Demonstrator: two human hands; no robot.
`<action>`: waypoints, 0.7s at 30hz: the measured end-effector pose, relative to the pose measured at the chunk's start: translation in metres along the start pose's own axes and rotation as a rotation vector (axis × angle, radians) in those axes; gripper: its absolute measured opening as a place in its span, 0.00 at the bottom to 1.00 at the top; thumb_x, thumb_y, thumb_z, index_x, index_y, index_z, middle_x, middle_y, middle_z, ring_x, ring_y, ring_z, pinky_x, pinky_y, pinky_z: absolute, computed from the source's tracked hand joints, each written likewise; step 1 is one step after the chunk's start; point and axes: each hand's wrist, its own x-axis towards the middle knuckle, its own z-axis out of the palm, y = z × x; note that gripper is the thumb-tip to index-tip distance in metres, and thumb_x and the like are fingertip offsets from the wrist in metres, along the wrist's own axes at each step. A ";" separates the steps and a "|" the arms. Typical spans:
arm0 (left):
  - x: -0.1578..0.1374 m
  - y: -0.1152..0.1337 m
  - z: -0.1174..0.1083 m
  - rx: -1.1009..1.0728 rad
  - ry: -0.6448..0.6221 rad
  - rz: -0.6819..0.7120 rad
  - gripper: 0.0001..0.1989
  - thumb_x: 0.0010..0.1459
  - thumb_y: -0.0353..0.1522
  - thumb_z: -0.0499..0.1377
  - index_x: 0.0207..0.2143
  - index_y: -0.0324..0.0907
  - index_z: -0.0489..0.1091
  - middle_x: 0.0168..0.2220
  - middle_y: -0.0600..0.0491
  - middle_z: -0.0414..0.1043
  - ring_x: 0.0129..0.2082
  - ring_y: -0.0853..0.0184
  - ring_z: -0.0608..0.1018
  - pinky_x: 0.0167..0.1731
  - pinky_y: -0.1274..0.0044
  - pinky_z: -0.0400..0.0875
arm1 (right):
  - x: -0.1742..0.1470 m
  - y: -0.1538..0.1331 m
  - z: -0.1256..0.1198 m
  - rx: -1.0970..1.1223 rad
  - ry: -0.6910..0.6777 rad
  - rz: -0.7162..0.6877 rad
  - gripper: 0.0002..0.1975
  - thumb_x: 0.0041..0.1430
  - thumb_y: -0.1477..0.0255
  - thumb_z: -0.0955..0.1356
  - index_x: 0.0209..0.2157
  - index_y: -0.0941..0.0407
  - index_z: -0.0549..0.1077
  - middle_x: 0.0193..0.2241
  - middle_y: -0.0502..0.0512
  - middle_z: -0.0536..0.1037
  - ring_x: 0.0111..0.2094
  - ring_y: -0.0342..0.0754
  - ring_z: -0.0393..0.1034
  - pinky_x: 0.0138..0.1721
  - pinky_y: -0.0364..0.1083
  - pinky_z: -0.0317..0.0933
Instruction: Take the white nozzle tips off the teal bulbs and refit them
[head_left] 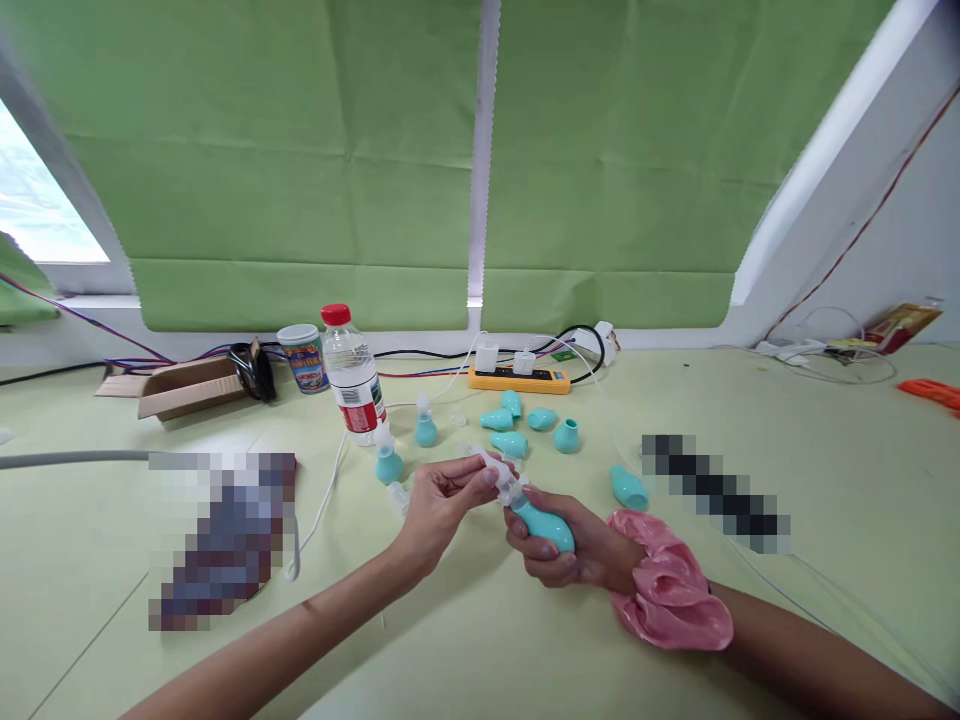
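My right hand [551, 545] is wrapped round a glossy teal squeeze bulb [547, 525], held tilted with its neck up and to the left. A translucent nozzle [501, 478] sits at the bulb's neck. Thumb and fingers of my left hand [446, 497] pinch this nozzle near its tip; how firmly it is seated cannot be seen. Just beyond my hands lie several loose teal bulbs, among them one lying bulb [510, 444] and one upright bulb [567, 436]. Left of these stand two bulbs with clear tops, a nearer one [388, 464] and a farther one [425, 430].
A red-capped bottle [352, 380], a printed tub [304, 358] and an open cardboard box [191, 388] stand at the back left. An orange power strip [519, 380] with plugs lies behind the bulbs. Another teal bulb [628, 488] rests to the right, and a white cable [319, 515] crosses the left.
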 end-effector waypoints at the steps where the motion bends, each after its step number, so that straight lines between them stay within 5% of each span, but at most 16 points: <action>1: -0.001 0.000 0.001 0.003 -0.020 0.012 0.12 0.50 0.34 0.59 0.36 0.36 0.73 0.36 0.47 0.73 0.37 0.62 0.73 0.40 0.72 0.67 | 0.001 0.002 -0.002 0.027 -0.049 0.010 0.17 0.52 0.59 0.63 0.27 0.60 0.63 0.14 0.44 0.61 0.09 0.33 0.48 0.09 0.34 0.39; 7: -0.005 0.003 0.005 -0.025 -0.097 0.006 0.13 0.51 0.35 0.57 0.37 0.37 0.72 0.38 0.47 0.72 0.40 0.61 0.72 0.40 0.73 0.67 | 0.002 0.010 -0.005 0.038 -0.185 0.021 0.16 0.53 0.58 0.62 0.26 0.58 0.62 0.14 0.43 0.61 0.08 0.33 0.44 0.08 0.35 0.40; 14: -0.004 0.013 0.002 0.131 -0.056 -0.029 0.11 0.47 0.35 0.60 0.33 0.38 0.74 0.37 0.47 0.73 0.42 0.59 0.72 0.40 0.75 0.67 | -0.001 0.009 0.010 -0.150 0.010 -0.110 0.16 0.55 0.59 0.60 0.28 0.59 0.63 0.15 0.44 0.61 0.10 0.34 0.49 0.11 0.35 0.40; 21: -0.007 0.014 0.006 0.123 -0.150 -0.055 0.12 0.49 0.36 0.58 0.34 0.37 0.74 0.38 0.46 0.73 0.41 0.57 0.72 0.39 0.73 0.67 | -0.001 0.016 0.015 -0.202 -0.037 -0.067 0.17 0.51 0.56 0.62 0.29 0.57 0.63 0.14 0.43 0.61 0.10 0.35 0.49 0.11 0.37 0.43</action>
